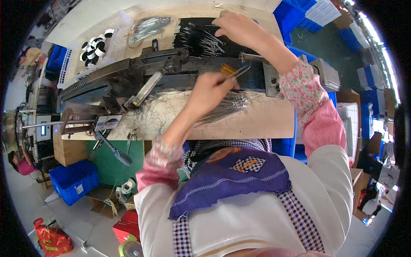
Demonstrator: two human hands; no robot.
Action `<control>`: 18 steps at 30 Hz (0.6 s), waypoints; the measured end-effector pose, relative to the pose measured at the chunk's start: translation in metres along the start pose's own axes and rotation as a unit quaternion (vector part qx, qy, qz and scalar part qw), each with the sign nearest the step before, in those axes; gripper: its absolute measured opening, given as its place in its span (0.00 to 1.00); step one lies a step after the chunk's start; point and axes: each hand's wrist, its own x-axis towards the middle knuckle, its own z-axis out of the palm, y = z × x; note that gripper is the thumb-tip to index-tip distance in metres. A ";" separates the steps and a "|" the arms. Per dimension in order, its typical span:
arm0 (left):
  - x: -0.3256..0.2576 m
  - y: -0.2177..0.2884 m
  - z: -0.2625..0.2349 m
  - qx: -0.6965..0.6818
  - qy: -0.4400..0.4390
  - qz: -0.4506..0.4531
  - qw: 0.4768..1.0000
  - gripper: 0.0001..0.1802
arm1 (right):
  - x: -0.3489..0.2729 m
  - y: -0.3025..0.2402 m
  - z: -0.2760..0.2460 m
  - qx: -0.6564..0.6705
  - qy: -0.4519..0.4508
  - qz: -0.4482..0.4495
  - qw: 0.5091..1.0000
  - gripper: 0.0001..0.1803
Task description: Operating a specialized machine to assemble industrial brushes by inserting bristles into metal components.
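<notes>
My left hand (207,95), slightly blurred, is closed over the near side of the long dark metal bench fixture (160,81). A slim metal piece (242,72) sticks out past its fingers; I cannot tell its kind. Beneath that hand lies a bundle of thin silvery wires (227,108). At the back my right hand (239,30) reaches over a black cloth (237,49), its thumb and fingers bent close together. Whatever they pinch is too small to make out. Just left of its fingertips is a pile of looped-end wire pieces (209,45) with dark bristles.
A clear tray of black-and-white rolls (95,48) stands at the back left, beside a bag of wire pieces (150,28). A metal lever (146,88) slants up from the fixture. Dark bristle scraps litter the wooden bench (269,118). A blue bin (73,180) sits below left.
</notes>
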 end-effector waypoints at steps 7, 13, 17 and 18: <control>0.028 -0.012 -0.007 0.285 0.106 0.098 0.948 0.09 | -0.065 -0.026 -0.045 0.215 -0.087 -0.041 0.972 0.10; 0.002 -0.005 -0.044 0.498 0.234 0.256 0.795 0.07 | -0.040 -0.050 -0.013 0.236 0.083 -0.119 0.961 0.08; -0.027 -0.015 -0.030 0.226 0.443 0.280 0.821 0.07 | -0.028 -0.057 -0.012 0.314 0.103 -0.060 0.942 0.09; -0.046 -0.019 -0.016 0.046 0.398 0.165 0.901 0.11 | -0.021 -0.058 -0.005 0.321 0.116 -0.054 0.938 0.09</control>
